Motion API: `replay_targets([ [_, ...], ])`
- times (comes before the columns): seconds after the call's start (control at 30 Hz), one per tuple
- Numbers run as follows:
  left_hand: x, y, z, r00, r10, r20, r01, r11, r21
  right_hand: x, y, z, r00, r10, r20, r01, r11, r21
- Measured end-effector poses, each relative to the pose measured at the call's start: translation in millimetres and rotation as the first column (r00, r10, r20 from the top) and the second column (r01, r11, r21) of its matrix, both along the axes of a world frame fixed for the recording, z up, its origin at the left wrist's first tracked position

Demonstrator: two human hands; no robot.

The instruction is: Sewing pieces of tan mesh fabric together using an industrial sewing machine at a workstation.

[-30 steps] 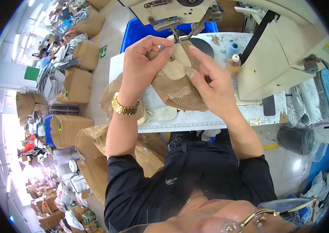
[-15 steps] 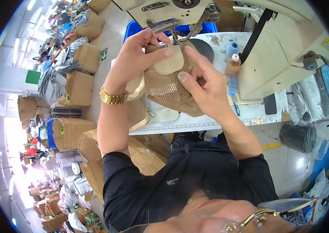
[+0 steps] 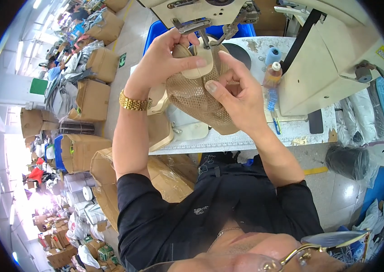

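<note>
A tan mesh piece with a cream rounded patch is raised under the needle and presser foot of a white sewing machine. My left hand, below a gold watch, grips the piece's upper left, thumb over the patch and fingertips beside the foot. My right hand grips its right side, thumb pressed on the mesh and index finger up near the patch. Some of the fingers are hidden behind the piece. Other cream-edged pieces lie under it on the white work table.
At the table's right stand a blue thread cone, a bottle, a pen and a dark flat object. Behind is a blue bin; below left, a large carton; right, wrapped rolls. People and cartons line the left.
Both hands have shifted up and a little left with the piece. More mesh shows below the patch, and my left wrist has moved leftward.
</note>
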State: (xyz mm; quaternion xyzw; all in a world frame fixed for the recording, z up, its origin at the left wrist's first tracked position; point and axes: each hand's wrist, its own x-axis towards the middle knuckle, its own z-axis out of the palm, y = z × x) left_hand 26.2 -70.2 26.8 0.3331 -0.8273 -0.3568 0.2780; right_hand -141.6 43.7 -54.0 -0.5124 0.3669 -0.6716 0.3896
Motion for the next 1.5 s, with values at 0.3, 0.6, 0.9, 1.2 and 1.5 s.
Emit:
replay_targets([
  [0.3,2,-4,9,0.991,-0.030,0.130,0.043,0.995,-0.095,-13,-17,-1,0.943,-0.210,-0.260,0.169,0.970,-0.172],
  [0.6,4,-17,5,0.984,-0.175,-0.046,0.175,0.985,0.002,1,-12,11,0.997,0.008,-0.081,-0.006,1.000,0.031],
  [0.9,1,-11,6,0.993,-0.089,-0.083,0.095,0.993,0.071,-2,-18,12,0.991,-0.056,-0.125,0.055,0.998,-0.010],
  [1.2,-1,-3,4,0.989,-0.033,-0.148,0.057,0.985,0.166,-7,-22,15,0.991,-0.077,-0.113,0.075,0.997,-0.021],
  [1.5,-7,10,-7,0.978,0.056,-0.199,-0.051,0.998,0.029,-26,-40,17,0.994,0.028,-0.106,-0.031,0.999,-0.030],
])
